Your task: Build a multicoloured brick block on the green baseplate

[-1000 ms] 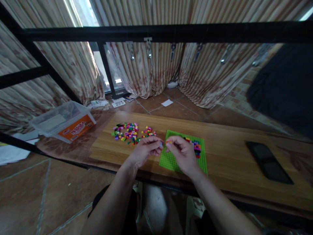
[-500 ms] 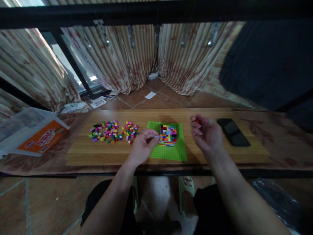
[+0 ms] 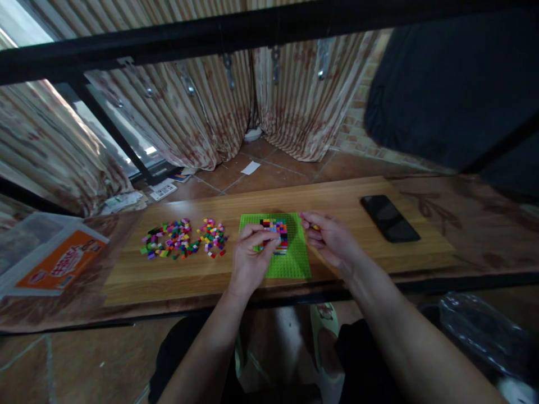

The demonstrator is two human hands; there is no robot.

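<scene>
A block of many-coloured toy bricks [image 3: 283,229] stands on a green studded baseplate [image 3: 295,264]. My left hand [image 3: 250,261] is closed in a pinch over the block's near left side, hiding part of it. A small pale toy brick seems to be between its fingertips, its colour hard to make out. To the right of the block, my right hand [image 3: 332,238] has its fingers curled at the baseplate's right edge. A yellow toy brick [image 3: 315,227] shows among those fingers.
Loose toy bricks [image 3: 179,238] lie in piles on the wooden board [image 3: 168,286], left of the baseplate. A black phone [image 3: 389,219] rests on the right. Beyond the board's left end is a clear plastic box [image 3: 46,258] with an orange label. A dark bar [image 3: 168,36] crosses overhead.
My right hand has moved left toward the block; a yellow brick shows in it where a red one showed before. My left hand has moved over the block. The camera view has tilted.
</scene>
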